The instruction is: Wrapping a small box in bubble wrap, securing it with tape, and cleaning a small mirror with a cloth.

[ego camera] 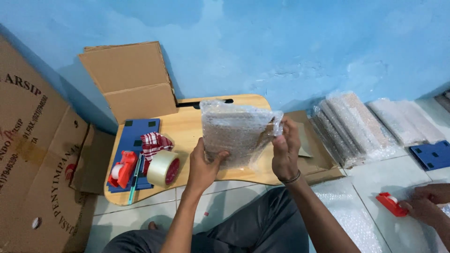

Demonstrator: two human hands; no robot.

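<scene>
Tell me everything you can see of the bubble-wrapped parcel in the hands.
The bubble-wrapped parcel is a flat, roughly rectangular brownish item, covered in clear bubble wrap. It is held upright above the wooden lap table. The left hand grips its lower left edge; the right hand pinches its right edge, where loose wrap sticks out.

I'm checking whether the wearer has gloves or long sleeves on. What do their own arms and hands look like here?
No gloves and no sleeves in view: both forearms are bare down to the hands. The left hand wears nothing. The right hand has a thin dark bracelet around the wrist. No rings or watch show.
</scene>
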